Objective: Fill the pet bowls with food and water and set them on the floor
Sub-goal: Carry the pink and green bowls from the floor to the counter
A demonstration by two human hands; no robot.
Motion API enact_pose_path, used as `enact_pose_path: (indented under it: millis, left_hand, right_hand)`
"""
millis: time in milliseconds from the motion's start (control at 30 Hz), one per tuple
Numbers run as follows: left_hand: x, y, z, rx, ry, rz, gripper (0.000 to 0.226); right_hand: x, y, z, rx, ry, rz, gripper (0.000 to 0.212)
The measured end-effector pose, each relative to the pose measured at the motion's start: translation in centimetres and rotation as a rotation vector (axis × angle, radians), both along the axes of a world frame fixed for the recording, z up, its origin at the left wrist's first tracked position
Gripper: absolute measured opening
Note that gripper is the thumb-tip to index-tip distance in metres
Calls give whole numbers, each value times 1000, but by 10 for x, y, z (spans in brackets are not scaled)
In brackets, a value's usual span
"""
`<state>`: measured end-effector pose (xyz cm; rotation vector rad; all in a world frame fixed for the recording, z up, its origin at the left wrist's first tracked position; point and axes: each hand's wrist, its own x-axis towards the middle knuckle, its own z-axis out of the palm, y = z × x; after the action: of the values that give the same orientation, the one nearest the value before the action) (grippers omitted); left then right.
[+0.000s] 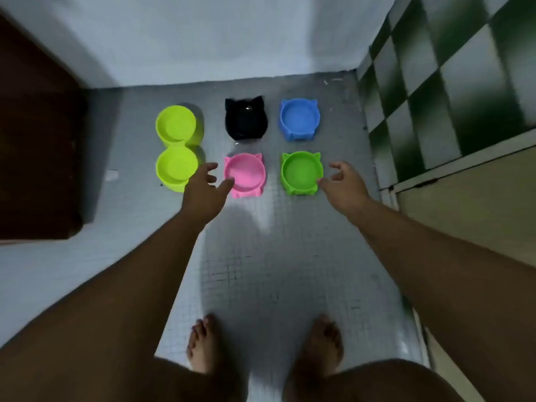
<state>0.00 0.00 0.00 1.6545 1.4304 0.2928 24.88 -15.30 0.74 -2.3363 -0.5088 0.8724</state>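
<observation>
Both my hands spread, empty: left hand point(203, 188) thumb at pink bowl point(245, 175) rim, right hand point(342, 184) thumb at green bowl point(301, 173) rim, mid-frame.

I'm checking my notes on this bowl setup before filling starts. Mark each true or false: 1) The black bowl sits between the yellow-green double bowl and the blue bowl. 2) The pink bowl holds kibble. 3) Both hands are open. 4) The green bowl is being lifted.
1) True: the black bowl sits between the yellow-green double bowl and the blue bowl.
2) False: the pink bowl looks empty.
3) True: left hand and right hand are open.
4) False: the green bowl rests on the floor.
</observation>
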Motion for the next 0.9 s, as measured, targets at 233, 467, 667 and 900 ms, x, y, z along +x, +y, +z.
enact_pose_path:
  millis: [233,467,667,900]
  left_hand:
    - [14,22,-135,-29,48,83,64]
    - [39,44,-181,-46,91,0,77]
    - [44,47,-196,-110,141,87,84]
    - [54,35,-186,-4,2,163,69]
  right_hand:
    - [36,28,-133,-35,-54,-41,70]
    - [62,41,-189,-129,-63,-27,83]
    - [53,44,-201,-124,-28,15,70]
    - [33,44,-191,-5,-66,-40,51]
